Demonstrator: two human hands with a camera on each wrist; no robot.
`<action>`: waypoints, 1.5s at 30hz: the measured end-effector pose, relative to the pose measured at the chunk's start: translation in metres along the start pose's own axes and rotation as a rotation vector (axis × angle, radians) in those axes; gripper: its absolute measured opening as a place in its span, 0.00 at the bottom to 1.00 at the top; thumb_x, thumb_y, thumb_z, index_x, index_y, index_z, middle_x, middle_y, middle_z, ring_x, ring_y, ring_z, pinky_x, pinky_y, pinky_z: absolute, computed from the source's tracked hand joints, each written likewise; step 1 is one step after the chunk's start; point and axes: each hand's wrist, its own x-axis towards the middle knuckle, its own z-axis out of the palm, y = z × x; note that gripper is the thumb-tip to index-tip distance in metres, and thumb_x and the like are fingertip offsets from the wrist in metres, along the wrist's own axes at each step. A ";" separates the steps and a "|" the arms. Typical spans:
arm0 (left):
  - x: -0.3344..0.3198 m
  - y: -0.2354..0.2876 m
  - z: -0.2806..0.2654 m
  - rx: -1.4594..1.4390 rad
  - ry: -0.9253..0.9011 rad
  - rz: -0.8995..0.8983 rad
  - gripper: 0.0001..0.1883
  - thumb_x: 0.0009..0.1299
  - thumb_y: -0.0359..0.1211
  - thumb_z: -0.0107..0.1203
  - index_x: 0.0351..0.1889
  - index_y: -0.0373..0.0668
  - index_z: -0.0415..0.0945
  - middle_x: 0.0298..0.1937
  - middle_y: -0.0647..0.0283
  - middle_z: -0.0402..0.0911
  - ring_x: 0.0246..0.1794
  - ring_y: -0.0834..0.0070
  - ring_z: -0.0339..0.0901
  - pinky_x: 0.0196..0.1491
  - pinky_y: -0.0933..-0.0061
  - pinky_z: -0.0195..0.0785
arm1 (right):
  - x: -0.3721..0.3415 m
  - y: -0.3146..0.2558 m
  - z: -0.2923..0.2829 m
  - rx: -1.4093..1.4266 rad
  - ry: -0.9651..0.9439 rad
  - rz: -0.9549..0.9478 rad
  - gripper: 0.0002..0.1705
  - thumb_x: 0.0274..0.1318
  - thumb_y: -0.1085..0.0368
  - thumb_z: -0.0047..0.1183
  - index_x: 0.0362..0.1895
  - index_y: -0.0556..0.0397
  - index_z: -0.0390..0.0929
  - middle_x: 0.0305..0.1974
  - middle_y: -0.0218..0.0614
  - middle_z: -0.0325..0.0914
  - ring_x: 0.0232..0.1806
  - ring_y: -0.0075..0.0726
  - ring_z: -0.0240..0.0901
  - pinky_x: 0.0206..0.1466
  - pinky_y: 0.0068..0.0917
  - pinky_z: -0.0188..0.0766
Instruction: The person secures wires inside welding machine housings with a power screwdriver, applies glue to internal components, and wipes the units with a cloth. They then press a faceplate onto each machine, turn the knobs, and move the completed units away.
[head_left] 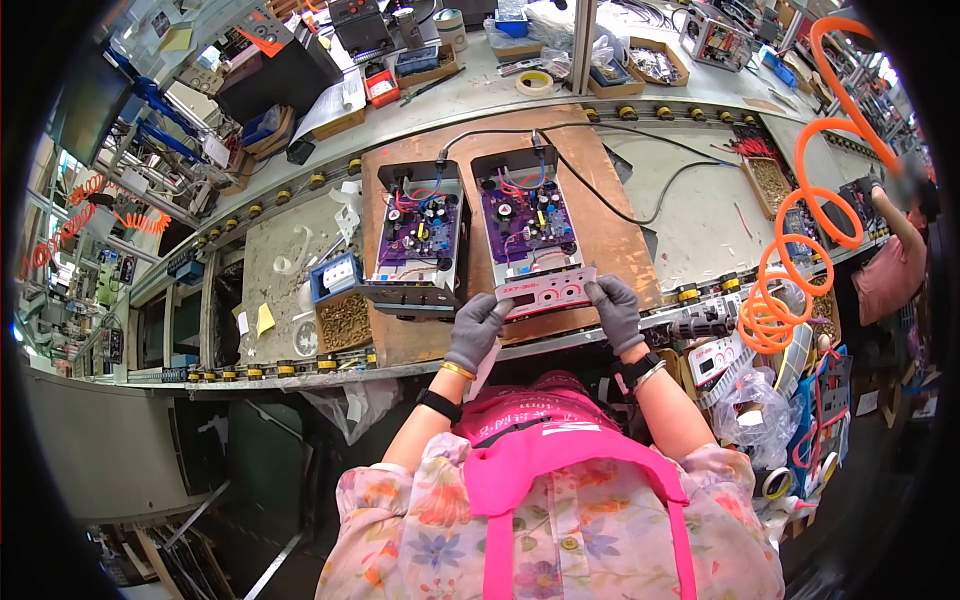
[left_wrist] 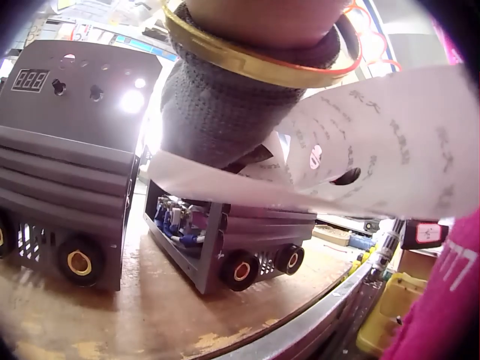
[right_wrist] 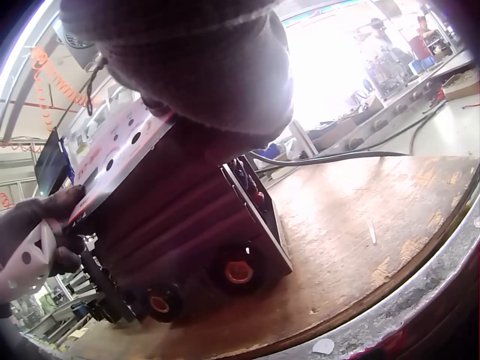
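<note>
Both hands wear grey gloves. My left hand pinches the left end of a printed front-panel label, and my right hand pinches its right end. The label is stretched level at the front of the right-hand open machine, overlapping its front panel in the head view. From the left hand hangs a white backing sheet with faint print and punched holes. Beside it stands a second open machine, its dark front showing a digit display and round sockets below. Purple circuit boards fill both housings.
A brown board lies under the machines. Black cables run behind and right. At left sit a blue bin and a tray of small brass-coloured parts. An orange coiled hose hangs at right. Another person is at far right.
</note>
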 end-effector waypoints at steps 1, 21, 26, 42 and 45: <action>0.000 0.002 0.001 -0.007 0.000 -0.013 0.13 0.68 0.37 0.55 0.32 0.34 0.76 0.26 0.70 0.65 0.23 0.87 0.65 0.23 0.81 0.62 | 0.000 -0.001 0.001 -0.001 0.009 -0.001 0.10 0.54 0.64 0.57 0.25 0.57 0.75 0.23 0.26 0.67 0.27 0.19 0.61 0.32 0.20 0.60; 0.004 0.015 0.007 0.555 0.154 0.154 0.16 0.66 0.39 0.55 0.24 0.36 0.74 0.21 0.53 0.69 0.23 0.58 0.67 0.28 0.64 0.61 | 0.007 -0.025 -0.002 -0.242 -0.001 -0.023 0.13 0.47 0.63 0.63 0.20 0.55 0.73 0.19 0.27 0.67 0.23 0.21 0.62 0.27 0.22 0.59; 0.004 0.018 0.008 0.628 0.168 0.183 0.16 0.66 0.41 0.54 0.23 0.37 0.74 0.22 0.54 0.70 0.23 0.57 0.68 0.28 0.62 0.61 | 0.007 -0.023 0.001 -0.381 0.051 -0.190 0.14 0.44 0.62 0.65 0.19 0.55 0.74 0.19 0.35 0.69 0.21 0.33 0.65 0.25 0.28 0.60; 0.001 0.050 -0.010 1.035 0.081 -0.102 0.19 0.61 0.50 0.56 0.38 0.43 0.78 0.32 0.52 0.80 0.32 0.55 0.78 0.35 0.61 0.70 | 0.030 -0.039 -0.023 -1.431 -0.311 0.146 0.29 0.45 0.35 0.53 0.21 0.50 0.80 0.21 0.43 0.76 0.25 0.49 0.74 0.27 0.41 0.66; -0.020 0.019 -0.037 0.431 -0.087 -0.107 0.17 0.61 0.42 0.57 0.41 0.39 0.77 0.30 0.59 0.80 0.27 0.72 0.77 0.33 0.70 0.71 | 0.042 -0.042 -0.047 -1.301 -0.150 0.093 0.22 0.46 0.43 0.56 0.21 0.49 0.79 0.22 0.44 0.76 0.26 0.50 0.74 0.29 0.43 0.68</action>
